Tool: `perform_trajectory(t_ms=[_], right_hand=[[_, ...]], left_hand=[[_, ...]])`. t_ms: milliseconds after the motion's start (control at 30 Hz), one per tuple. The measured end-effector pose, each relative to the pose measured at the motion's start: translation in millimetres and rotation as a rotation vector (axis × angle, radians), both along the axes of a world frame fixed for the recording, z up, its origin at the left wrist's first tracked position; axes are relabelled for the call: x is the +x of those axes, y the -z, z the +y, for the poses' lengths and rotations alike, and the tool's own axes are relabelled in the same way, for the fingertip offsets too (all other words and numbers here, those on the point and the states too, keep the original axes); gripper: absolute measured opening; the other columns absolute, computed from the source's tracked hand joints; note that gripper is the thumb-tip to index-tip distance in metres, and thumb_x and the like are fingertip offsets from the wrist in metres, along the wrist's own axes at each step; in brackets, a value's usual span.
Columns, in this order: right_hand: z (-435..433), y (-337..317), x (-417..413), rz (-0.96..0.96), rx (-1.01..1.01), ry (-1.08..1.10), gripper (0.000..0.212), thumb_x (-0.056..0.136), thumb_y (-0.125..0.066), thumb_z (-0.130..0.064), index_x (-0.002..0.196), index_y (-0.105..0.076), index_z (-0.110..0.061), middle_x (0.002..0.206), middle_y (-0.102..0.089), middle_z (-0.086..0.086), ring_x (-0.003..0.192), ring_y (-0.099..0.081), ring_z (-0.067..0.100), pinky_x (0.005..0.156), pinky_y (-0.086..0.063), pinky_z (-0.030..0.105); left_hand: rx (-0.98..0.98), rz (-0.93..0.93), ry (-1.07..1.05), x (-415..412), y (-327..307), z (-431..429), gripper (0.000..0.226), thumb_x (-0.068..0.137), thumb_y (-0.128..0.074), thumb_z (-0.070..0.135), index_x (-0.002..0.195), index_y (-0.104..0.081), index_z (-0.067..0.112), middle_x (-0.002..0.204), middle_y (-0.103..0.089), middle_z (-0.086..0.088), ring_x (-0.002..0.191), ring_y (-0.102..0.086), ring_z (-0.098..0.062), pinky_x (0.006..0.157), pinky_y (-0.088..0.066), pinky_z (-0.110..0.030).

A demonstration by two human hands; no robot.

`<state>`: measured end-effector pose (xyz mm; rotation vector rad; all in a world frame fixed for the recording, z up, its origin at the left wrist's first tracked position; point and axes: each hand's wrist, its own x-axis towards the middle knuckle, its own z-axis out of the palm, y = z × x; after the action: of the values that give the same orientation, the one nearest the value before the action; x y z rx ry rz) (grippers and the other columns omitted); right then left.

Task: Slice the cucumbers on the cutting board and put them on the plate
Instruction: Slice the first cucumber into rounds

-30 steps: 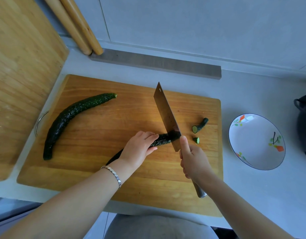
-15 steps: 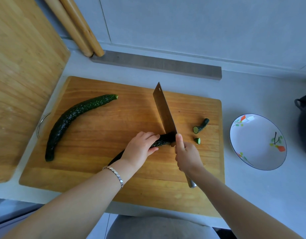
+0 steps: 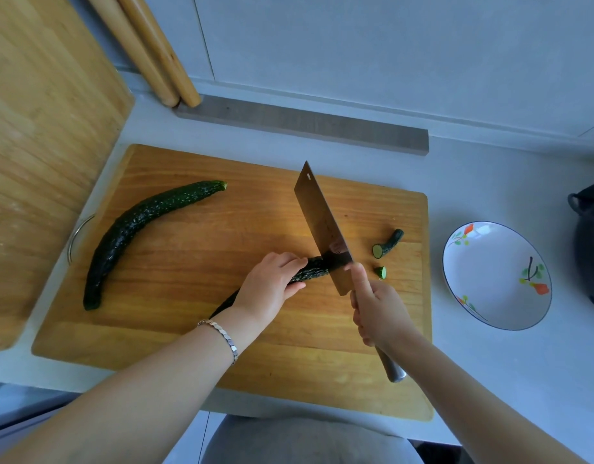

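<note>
A wooden cutting board (image 3: 188, 333) lies on the counter. My left hand (image 3: 267, 289) presses a dark green cucumber (image 3: 310, 269) down on it. My right hand (image 3: 379, 311) grips the handle of a cleaver (image 3: 322, 222), whose blade stands against the cucumber's right end. A cut stem end (image 3: 387, 244) and a small cut piece (image 3: 381, 272) lie to the right of the blade. A second whole cucumber (image 3: 138, 229) rests curved on the board's left side. A white plate (image 3: 496, 274) with flower prints sits to the right of the board, with nothing on it.
A bigger wooden board (image 3: 37, 145) leans at the left, with two wooden rolling pins (image 3: 155, 55) against the wall behind. A grey strip (image 3: 302, 125) lies along the wall. A dark pot (image 3: 590, 242) stands at the right edge.
My right hand has shifted with the cleaver back and forth at the cucumber's right end, now a little lower and to the right of half a second ago. My left hand has stayed on the cucumber.
</note>
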<state>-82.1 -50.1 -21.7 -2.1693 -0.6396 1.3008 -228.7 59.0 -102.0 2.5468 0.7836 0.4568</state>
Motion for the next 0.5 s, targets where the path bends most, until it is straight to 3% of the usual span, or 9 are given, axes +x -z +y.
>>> perform_trajectory(t_ms=[200,500], right_hand=[[3,6,-3,-0.064,-0.022,-0.044,0.055,0.091,-0.026,-0.062,0.072,-0.041,-0.012,0.060,-0.037,0.004,0.055,-0.034,0.019,0.058,-0.034,0.032],[10,25,-8,-0.043,-0.017,0.028,0.057,0.092,-0.026,-0.061,0.069,-0.041,-0.011,0.057,-0.039,0.003,0.051,-0.037,0.018,0.051,-0.036,0.030]], left_hand=[[0.011,0.011,0.002,0,0,0,0.040,0.068,-0.080,0.012,0.104,-0.065,0.003,0.093,-0.066,-0.010,0.078,-0.061,-0.029,0.061,-0.054,-0.036],[0.028,0.029,-0.018,-2,-1,-1,0.041,0.069,-0.079,0.018,0.106,-0.065,0.005,0.097,-0.066,-0.008,0.082,-0.062,-0.026,0.059,-0.054,-0.036]])
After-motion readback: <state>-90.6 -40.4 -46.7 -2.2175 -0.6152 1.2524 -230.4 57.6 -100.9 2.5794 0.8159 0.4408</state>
